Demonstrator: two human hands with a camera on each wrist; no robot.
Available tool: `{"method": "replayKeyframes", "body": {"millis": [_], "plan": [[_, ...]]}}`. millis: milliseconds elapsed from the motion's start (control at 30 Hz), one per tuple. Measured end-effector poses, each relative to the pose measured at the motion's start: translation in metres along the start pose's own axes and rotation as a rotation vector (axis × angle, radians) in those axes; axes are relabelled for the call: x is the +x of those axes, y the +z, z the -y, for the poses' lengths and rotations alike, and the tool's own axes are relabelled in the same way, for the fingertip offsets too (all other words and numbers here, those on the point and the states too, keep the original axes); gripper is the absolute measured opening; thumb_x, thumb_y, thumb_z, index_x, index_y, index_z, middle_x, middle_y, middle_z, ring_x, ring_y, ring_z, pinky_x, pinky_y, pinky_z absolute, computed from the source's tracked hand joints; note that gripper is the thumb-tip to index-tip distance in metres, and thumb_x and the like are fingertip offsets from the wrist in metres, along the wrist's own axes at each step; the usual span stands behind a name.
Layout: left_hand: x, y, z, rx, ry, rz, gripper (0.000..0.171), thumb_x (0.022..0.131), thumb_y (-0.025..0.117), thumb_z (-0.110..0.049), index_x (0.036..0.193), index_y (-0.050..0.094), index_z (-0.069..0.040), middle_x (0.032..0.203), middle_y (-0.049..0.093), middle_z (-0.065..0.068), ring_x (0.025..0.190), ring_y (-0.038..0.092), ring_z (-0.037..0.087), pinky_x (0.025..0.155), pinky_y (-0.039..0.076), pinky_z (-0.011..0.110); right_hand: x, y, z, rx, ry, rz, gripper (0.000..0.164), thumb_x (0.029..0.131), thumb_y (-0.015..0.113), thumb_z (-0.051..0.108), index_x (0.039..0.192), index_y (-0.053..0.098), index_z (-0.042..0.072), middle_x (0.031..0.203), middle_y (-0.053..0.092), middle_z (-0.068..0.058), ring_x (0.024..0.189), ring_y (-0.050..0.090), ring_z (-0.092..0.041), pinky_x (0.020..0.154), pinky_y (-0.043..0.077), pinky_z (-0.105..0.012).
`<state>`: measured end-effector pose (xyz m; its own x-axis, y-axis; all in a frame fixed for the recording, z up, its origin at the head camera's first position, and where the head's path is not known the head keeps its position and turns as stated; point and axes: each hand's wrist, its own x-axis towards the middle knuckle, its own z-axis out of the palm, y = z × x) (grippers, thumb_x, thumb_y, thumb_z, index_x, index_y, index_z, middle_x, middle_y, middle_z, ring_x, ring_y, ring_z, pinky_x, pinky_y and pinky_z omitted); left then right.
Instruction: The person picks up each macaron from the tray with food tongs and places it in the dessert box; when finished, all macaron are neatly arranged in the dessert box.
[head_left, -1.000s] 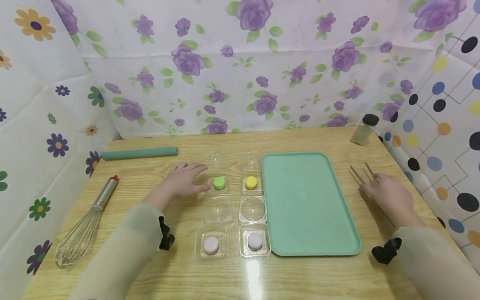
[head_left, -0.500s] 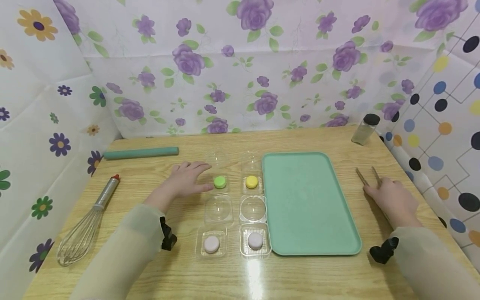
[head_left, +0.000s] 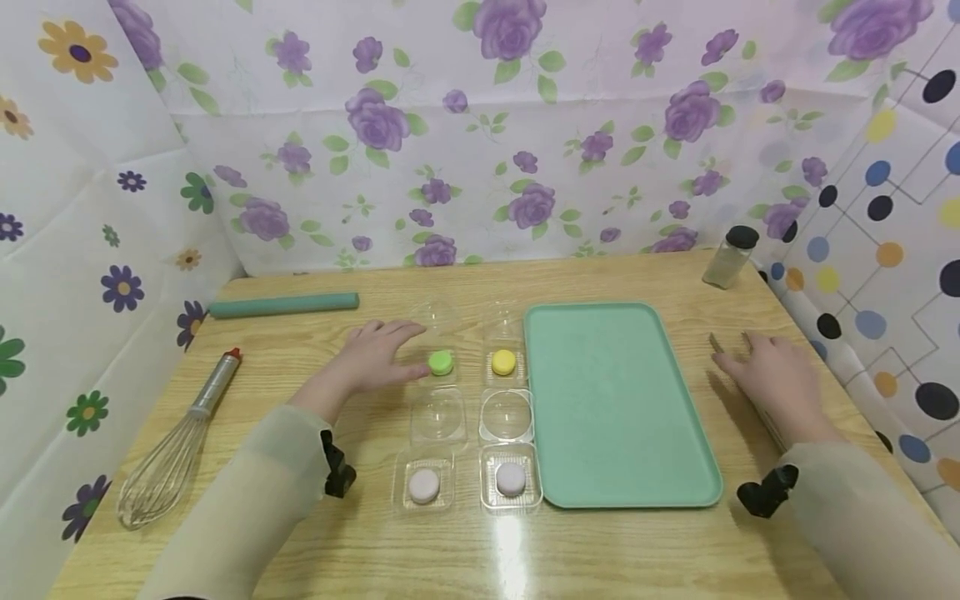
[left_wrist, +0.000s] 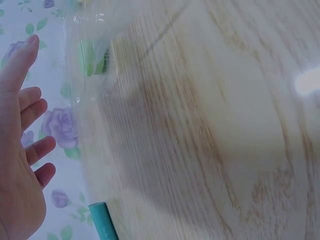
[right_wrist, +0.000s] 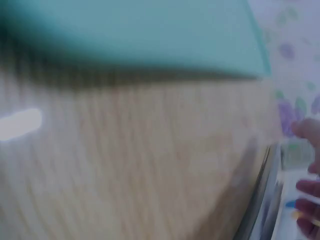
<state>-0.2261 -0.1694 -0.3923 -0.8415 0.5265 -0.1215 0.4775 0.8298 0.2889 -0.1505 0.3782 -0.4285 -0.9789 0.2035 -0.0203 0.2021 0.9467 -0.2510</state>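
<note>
Bench (head_left: 322,550) laid out around a green tray (head_left: 615,400).
Tray lies flat, just left of the right hand (head_left: 783,387), presumably where either hand can reach it. Whisk (head_left: 201,412) left of the left hand (head_left: 373,358), green rod (head_left: 285,306) to its far left; both look set aside. Left hand wide, thumb apart from fingers, just beside the green macaron (head_left: 441,362); contact with its box can't be told. Right hand loose too, thumb and fingers parted over metal tongs (right_wrist: 254,205); no grip shows in the wrist view. Tongs point forward, tips ahead of the hand, which suits a hold from behind. Four clear boxes (head_left: 490,493) between the hands, lids laid back, leaving one macaron uncovered in each base: green nearest the left hand, yellow macaron (head_left: 503,362) right of it, two pale macarons (head_left: 512,479) on the near side.
</note>
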Motion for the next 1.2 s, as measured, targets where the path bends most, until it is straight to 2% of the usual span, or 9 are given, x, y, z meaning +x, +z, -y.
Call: {"method": "replayKeyframes", "body": {"millis": [100, 267, 467, 600, 800, 1000, 1200], "plan": [[0.001, 0.000, -0.001, 0.002, 0.006, 0.004, 0.074, 0.085, 0.057, -0.056, 0.145, 0.036, -0.018, 0.148, 0.034, 0.008, 0.128, 0.030, 0.040, 0.099, 0.021, 0.062, 0.003, -0.001, 0.018, 0.071, -0.132, -0.025, 0.083, 0.089, 0.050, 0.057, 0.137, 0.036, -0.008, 0.127, 0.039, -0.040, 0.114, 0.034, -0.057, 0.092, 0.025, -0.067], [0.003, -0.001, -0.007, 0.006, 0.027, -0.005, 0.074, 0.084, 0.058, -0.057, 0.144, 0.037, -0.018, 0.147, 0.035, 0.008, 0.127, 0.032, 0.039, 0.099, 0.022, 0.062, 0.005, -0.002, 0.052, 0.197, -0.242, 0.030, 0.078, 0.089, 0.055, 0.051, 0.140, 0.035, -0.005, 0.133, 0.038, -0.034, 0.121, 0.029, -0.054, 0.095, 0.021, -0.067], [0.005, 0.002, -0.015, 0.001, 0.033, 0.007, 0.076, 0.083, 0.058, -0.058, 0.145, 0.036, -0.019, 0.148, 0.034, 0.008, 0.130, 0.029, 0.039, 0.103, 0.018, 0.062, 0.007, 0.004, 0.089, 0.213, -0.378, 0.075, 0.075, 0.088, 0.061, 0.046, 0.138, 0.039, -0.004, 0.135, 0.037, -0.032, 0.125, 0.028, -0.051, 0.099, 0.016, -0.066], [0.007, 0.005, -0.020, -0.013, 0.040, 0.021, 0.076, 0.083, 0.059, -0.057, 0.145, 0.036, -0.019, 0.148, 0.035, 0.008, 0.130, 0.028, 0.039, 0.101, 0.018, 0.063, 0.008, 0.014, 0.109, 0.205, -0.468, 0.071, 0.071, 0.086, 0.065, 0.042, 0.137, 0.042, -0.003, 0.134, 0.042, -0.028, 0.123, 0.035, -0.045, 0.100, 0.019, -0.064], [0.005, 0.008, -0.028, -0.048, 0.057, 0.032, 0.079, 0.081, 0.061, -0.059, 0.145, 0.036, -0.019, 0.147, 0.036, 0.007, 0.128, 0.030, 0.037, 0.100, 0.020, 0.061, 0.005, 0.026, 0.132, 0.213, -0.542, 0.083, 0.070, 0.084, 0.067, 0.042, 0.136, 0.046, 0.000, 0.132, 0.048, -0.023, 0.120, 0.040, -0.041, 0.098, 0.027, -0.058], [0.003, 0.012, -0.036, -0.064, 0.069, 0.043, 0.082, 0.079, 0.062, -0.060, 0.145, 0.035, -0.020, 0.148, 0.035, 0.005, 0.128, 0.031, 0.037, 0.103, 0.017, 0.061, 0.002, 0.034, 0.150, 0.252, -0.595, 0.120, 0.072, 0.082, 0.068, 0.044, 0.136, 0.046, 0.001, 0.128, 0.051, -0.020, 0.119, 0.041, -0.039, 0.097, 0.028, -0.055], [0.003, 0.019, -0.045, -0.113, 0.103, 0.063, 0.083, 0.078, 0.066, -0.057, 0.146, 0.034, -0.019, 0.148, 0.035, 0.005, 0.129, 0.030, 0.036, 0.104, 0.018, 0.060, -0.003, 0.041, 0.163, 0.287, -0.605, 0.187, 0.075, 0.080, 0.070, 0.047, 0.137, 0.046, 0.005, 0.128, 0.052, -0.015, 0.118, 0.041, -0.036, 0.095, 0.034, -0.052]]}}
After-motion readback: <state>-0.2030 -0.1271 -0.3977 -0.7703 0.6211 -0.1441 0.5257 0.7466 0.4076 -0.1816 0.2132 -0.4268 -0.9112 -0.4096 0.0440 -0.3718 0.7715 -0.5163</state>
